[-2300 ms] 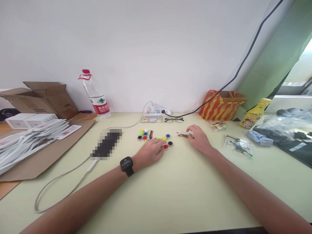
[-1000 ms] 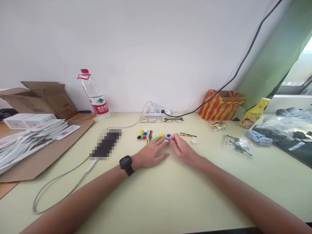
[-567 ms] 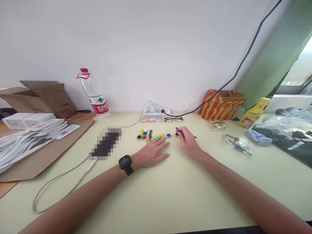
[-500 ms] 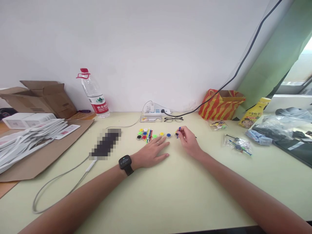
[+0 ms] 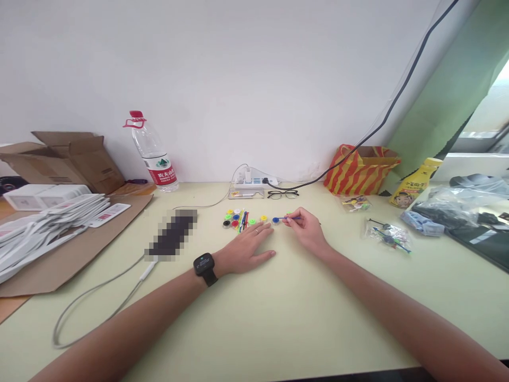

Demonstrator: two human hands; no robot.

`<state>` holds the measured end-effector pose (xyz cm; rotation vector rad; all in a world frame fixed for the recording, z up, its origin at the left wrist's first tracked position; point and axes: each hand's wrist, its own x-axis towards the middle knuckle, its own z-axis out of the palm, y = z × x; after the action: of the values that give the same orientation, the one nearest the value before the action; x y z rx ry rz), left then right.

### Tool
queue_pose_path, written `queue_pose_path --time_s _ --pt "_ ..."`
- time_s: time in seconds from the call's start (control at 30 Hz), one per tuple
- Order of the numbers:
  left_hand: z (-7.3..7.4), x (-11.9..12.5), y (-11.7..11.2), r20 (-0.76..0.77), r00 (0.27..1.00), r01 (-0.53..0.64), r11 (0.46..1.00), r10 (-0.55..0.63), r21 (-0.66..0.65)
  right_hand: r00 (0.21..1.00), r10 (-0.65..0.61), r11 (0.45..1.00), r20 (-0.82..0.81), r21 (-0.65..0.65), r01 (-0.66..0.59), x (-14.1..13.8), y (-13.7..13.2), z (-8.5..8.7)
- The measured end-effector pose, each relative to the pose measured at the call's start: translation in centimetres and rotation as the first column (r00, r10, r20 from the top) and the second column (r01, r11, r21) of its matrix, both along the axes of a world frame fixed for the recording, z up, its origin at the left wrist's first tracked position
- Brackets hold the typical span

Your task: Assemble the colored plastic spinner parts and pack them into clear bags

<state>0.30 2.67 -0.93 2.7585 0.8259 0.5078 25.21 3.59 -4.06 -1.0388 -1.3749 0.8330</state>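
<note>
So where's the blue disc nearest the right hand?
In the head view, the blue disc sits just right of centre, between a yellow disc and the right hand, by the left end of that hand's blue stick.

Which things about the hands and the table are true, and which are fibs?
1. The right hand holds a blue stick. True.
2. The left hand is squeezed into a fist. False: its fingers are spread out.
3. The black watch is on the right wrist. False: the black watch is on the left wrist.
4. The striped bag is red and yellow. True.
5. The big clear bottle has a blue cap. False: its cap is red.
</note>
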Motion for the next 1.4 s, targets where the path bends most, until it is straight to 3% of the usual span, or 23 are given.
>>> queue_pose_path --time_s 0.13,0.27,0.37,0.47,0.6,0.73,0.83,0.97,1.27,1.4 --pt "0.0 0.1 -0.1 0.064 0.998 -0.027 0.999 0.029 -0.018 0.996 0.027 1.0 0.086 -0.002 -0.027 0.0 -0.4 0.4" --pt "-0.2 0.1 0.2 0.149 0.985 -0.087 0.996 0.091 -0.032 0.956 0.227 0.974 0.187 -0.05 -0.221 0.2 -1.2 1.5" --pt "-0.2 -0.1 0.4 0.194 0.978 -0.055 0.994 0.073 -0.098 0.859 0.464 0.884 0.217 -0.186 -0.43 0.8 -1.9 2.7" --pt "0.2 -0.2 0.1 0.208 0.978 0.025 0.99 0.004 -0.138 0.752 0.624 0.771 0.211 -0.323 -0.549 1.7 -2.4 3.9" --pt "0.7 0.1 -1.0 0.193 0.979 0.098 0.987 -0.072 -0.129 0.7 0.7 0.689 0.143 -0.396 -0.607 2.7 -2.5 5.0" --pt "0.8 0.6 -2.0 0.145 0.987 0.089 0.992 -0.076 -0.088 0.658 0.741 0.638 0.131 -0.443 -0.63 3.5 -2.5 6.0" --pt "1.0 0.8 -2.3 0.125 0.989 0.082 0.994 -0.072 -0.075 0.654 0.743 0.636 0.145 -0.457 -0.621 4.0 -2.7 6.8" --pt "1.2 0.8 -2.5 0.144 0.986 0.1 0.992 -0.088 -0.077 0.708 0.699 0.673 0.1 -0.427 -0.604 3.5 -3.1 7.0" --pt "1.0 1.0 -2.6 0.077 0.991 0.103 0.993 -0.107 0.065 0.83 0.557 0.747 -0.038 -0.413 -0.52 -0.8 -4.1 4.3" --pt "1.0 1.0 -2.5 0.068 0.989 0.122 0.985 -0.131 0.124 0.85 0.521 0.739 -0.078 -0.458 -0.495 -1.1 -4.2 3.8"
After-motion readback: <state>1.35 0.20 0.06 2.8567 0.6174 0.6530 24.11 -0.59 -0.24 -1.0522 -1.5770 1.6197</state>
